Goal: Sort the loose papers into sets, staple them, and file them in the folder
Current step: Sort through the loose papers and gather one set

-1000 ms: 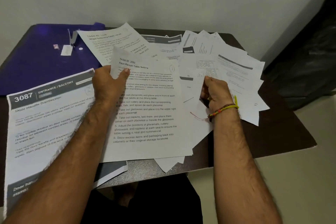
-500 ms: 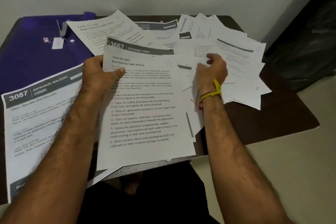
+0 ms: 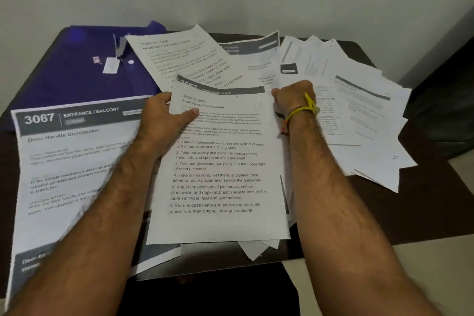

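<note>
My left hand (image 3: 164,115) grips the top left edge of a small stack of papers; its top sheet, "Four-Person Table Setting" (image 3: 218,174), has a "Dressing Table" sheet (image 3: 225,91) showing behind it. My right hand (image 3: 292,97), with a yellow band at the wrist, holds the top right corner of the same stack. A purple folder (image 3: 64,72) lies at the far left of the table. A large "3087 Entrance / Balcony" sheet (image 3: 64,161) lies at the left under my left forearm. A "Wipe balcony table clean" sheet (image 3: 184,56) sits behind the stack.
Several loose sheets (image 3: 359,115) fan out across the right half of the dark table (image 3: 423,208). A small silver stapler-like object (image 3: 119,46) and a white tag rest on the folder. The wall stands behind the table; a dark bag is at the far right.
My right hand left the fanned sheets on the right and came over to the top right corner of the stack. My left hand kept its grip on the stack.
</note>
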